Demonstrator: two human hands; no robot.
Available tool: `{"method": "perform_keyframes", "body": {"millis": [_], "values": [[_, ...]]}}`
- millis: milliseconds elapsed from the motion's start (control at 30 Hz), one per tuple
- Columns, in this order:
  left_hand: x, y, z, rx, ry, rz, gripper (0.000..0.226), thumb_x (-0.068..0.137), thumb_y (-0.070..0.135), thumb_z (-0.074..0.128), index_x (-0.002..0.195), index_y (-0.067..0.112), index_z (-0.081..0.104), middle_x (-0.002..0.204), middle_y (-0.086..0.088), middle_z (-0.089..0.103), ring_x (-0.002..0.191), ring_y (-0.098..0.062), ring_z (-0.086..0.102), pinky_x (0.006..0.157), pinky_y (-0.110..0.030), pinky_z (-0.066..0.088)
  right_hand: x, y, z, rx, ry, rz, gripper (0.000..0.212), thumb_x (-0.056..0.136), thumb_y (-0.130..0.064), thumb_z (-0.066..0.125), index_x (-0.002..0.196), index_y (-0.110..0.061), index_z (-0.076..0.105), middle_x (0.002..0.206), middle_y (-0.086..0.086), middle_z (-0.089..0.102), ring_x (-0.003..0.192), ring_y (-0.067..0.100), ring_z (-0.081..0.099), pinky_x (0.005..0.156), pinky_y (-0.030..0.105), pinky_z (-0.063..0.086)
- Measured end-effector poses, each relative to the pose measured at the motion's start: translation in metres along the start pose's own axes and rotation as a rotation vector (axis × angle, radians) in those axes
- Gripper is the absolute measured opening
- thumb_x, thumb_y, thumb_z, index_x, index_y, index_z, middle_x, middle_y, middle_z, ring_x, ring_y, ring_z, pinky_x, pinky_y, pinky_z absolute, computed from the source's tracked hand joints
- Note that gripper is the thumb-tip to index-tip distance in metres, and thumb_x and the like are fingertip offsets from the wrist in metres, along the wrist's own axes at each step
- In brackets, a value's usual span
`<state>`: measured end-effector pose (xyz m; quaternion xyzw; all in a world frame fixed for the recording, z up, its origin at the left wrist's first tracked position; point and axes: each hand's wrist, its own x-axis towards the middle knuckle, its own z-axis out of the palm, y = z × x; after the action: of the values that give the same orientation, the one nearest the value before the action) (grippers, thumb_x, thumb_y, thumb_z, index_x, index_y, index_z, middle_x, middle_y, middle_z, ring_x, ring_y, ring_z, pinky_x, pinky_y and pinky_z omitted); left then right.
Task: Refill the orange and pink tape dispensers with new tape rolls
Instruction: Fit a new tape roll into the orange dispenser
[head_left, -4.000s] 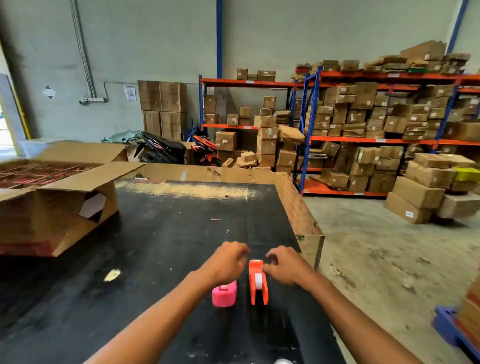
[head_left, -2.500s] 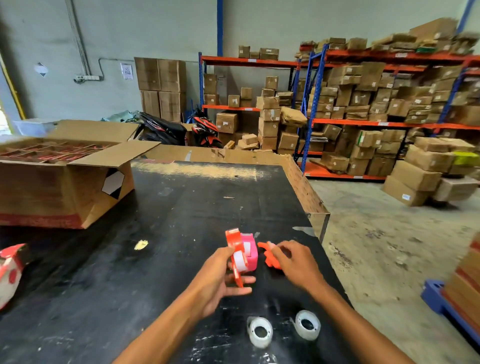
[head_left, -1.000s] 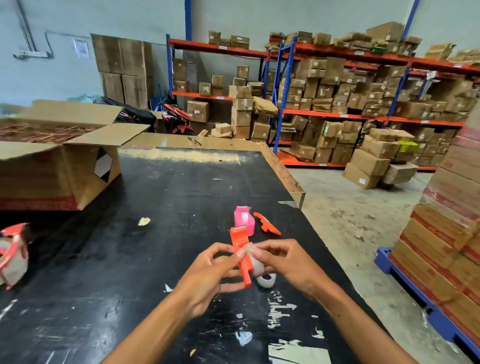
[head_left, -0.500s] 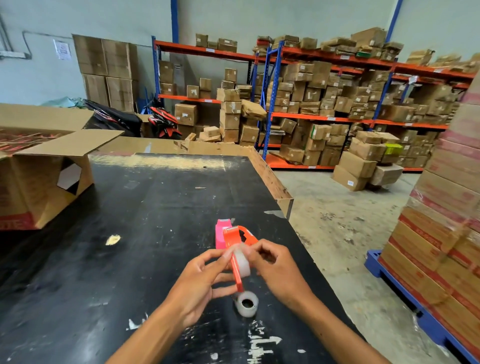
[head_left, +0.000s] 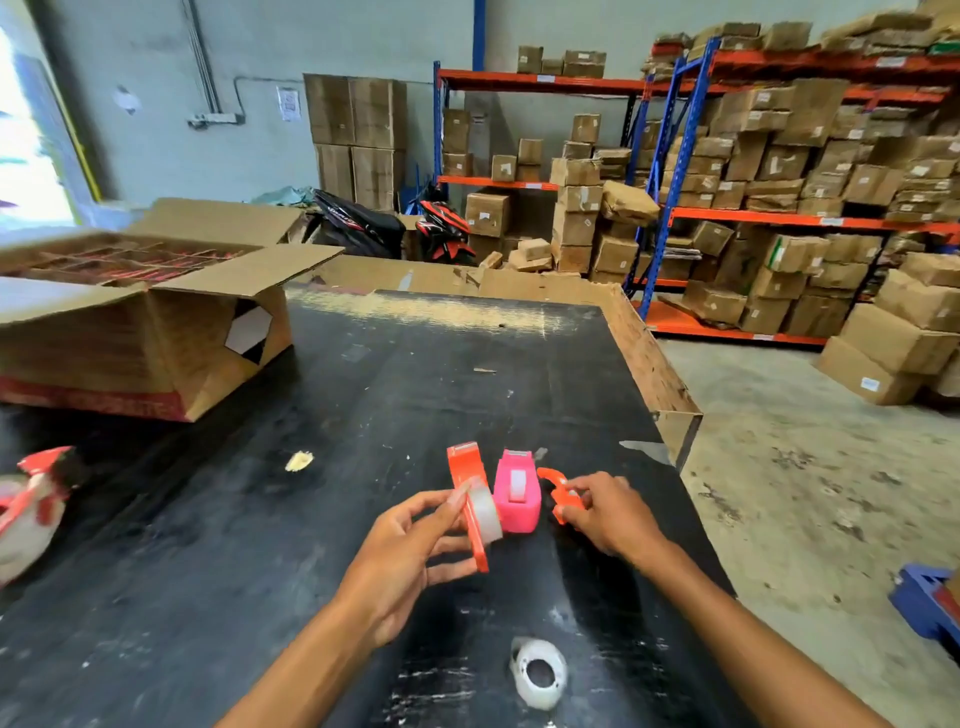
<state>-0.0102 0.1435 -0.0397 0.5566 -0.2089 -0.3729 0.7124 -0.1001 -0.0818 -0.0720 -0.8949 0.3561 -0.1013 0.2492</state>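
My left hand (head_left: 415, 540) holds one half of the orange tape dispenser (head_left: 466, 478) upright above the black table (head_left: 260, 519), with a clear tape roll (head_left: 485, 512) seated against it. The pink tape dispenser (head_left: 515, 493) stands on the table just right of it, with tape showing in its slot. My right hand (head_left: 608, 512) rests on the table with its fingers on the other orange dispenser half (head_left: 555, 486). A second clear tape roll (head_left: 539, 673) lies on the table near me.
A large open cardboard box (head_left: 156, 322) sits at the table's far left. A red and white tape gun (head_left: 31, 499) lies at the left edge. The table's right edge (head_left: 675, 415) drops to a concrete floor. Shelves of cartons line the back.
My right hand has left the tape roll and orange half in my left hand and moved right onto the loose orange piece by the pink dispenser. The camera has swung left.
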Motion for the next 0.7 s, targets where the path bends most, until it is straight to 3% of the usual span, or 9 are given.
{"method": "perform_keyframes", "body": {"millis": [100, 167, 233, 367, 500, 600, 700], "values": [[-0.001, -0.005, 0.003, 0.011, 0.013, -0.023, 0.034, 0.069, 0.041, 0.070, 0.091, 0.015, 0.072, 0.082, -0.009, 0.075, 0.069, -0.018, 0.071, 0.059, -0.028, 0.060, -0.017, -0.012, -0.011, 0.457, -0.033, -0.001, 0.015, 0.075, -0.022, 0.074, 0.091, -0.023, 0.075, 0.064, 0.006, 0.071, 0.059, 0.021, 0.063, 0.066, 0.034, 0.053], [0.002, -0.008, 0.012, 0.024, -0.003, -0.033, 0.033, 0.071, 0.041, 0.069, 0.091, 0.015, 0.072, 0.083, -0.008, 0.076, 0.071, -0.017, 0.072, 0.060, -0.027, 0.060, -0.037, -0.020, -0.023, 0.762, -0.104, -0.059, 0.025, 0.078, -0.021, 0.075, 0.103, -0.022, 0.073, 0.061, 0.000, 0.070, 0.060, 0.015, 0.064, 0.060, 0.028, 0.056], [0.004, -0.010, 0.020, 0.034, -0.024, -0.038, 0.033, 0.073, 0.042, 0.068, 0.092, 0.015, 0.074, 0.086, -0.008, 0.077, 0.076, -0.019, 0.074, 0.062, -0.028, 0.059, -0.057, -0.027, -0.030, 0.906, -0.161, -0.136, 0.029, 0.081, -0.024, 0.072, 0.110, -0.023, 0.071, 0.067, -0.003, 0.075, 0.071, 0.012, 0.072, 0.061, 0.021, 0.058], [0.006, -0.018, 0.035, 0.040, -0.065, -0.036, 0.032, 0.071, 0.045, 0.066, 0.085, 0.019, 0.077, 0.089, -0.008, 0.078, 0.083, -0.020, 0.074, 0.064, -0.028, 0.060, -0.086, -0.030, -0.038, 0.990, -0.140, -0.174, 0.030, 0.082, -0.022, 0.070, 0.112, -0.024, 0.070, 0.073, -0.001, 0.076, 0.077, 0.012, 0.072, 0.067, 0.022, 0.059], [0.006, -0.019, 0.044, 0.063, -0.121, -0.012, 0.038, 0.071, 0.047, 0.064, 0.092, 0.018, 0.075, 0.092, -0.008, 0.078, 0.083, -0.018, 0.072, 0.064, -0.027, 0.059, -0.102, -0.026, -0.043, 1.035, -0.078, -0.188, 0.038, 0.074, -0.030, 0.073, 0.111, -0.024, 0.071, 0.077, 0.009, 0.072, 0.076, 0.014, 0.068, 0.069, 0.025, 0.059], [0.004, -0.019, 0.050, 0.077, -0.149, 0.005, 0.040, 0.071, 0.047, 0.064, 0.094, 0.017, 0.075, 0.090, -0.007, 0.078, 0.079, -0.014, 0.072, 0.061, -0.024, 0.057, -0.111, -0.024, -0.045, 1.027, -0.007, -0.210, 0.039, 0.070, -0.033, 0.074, 0.108, -0.026, 0.072, 0.091, 0.017, 0.076, 0.080, 0.015, 0.067, 0.076, 0.031, 0.059], [0.001, -0.019, 0.055, 0.095, -0.156, 0.024, 0.039, 0.073, 0.044, 0.064, 0.097, 0.015, 0.074, 0.091, -0.009, 0.077, 0.079, -0.015, 0.072, 0.059, -0.023, 0.056, -0.116, -0.021, -0.046, 1.013, 0.031, -0.232, 0.029, 0.072, -0.026, 0.075, 0.100, -0.034, 0.073, 0.089, 0.001, 0.079, 0.078, 0.005, 0.067, 0.069, 0.020, 0.059]]}}
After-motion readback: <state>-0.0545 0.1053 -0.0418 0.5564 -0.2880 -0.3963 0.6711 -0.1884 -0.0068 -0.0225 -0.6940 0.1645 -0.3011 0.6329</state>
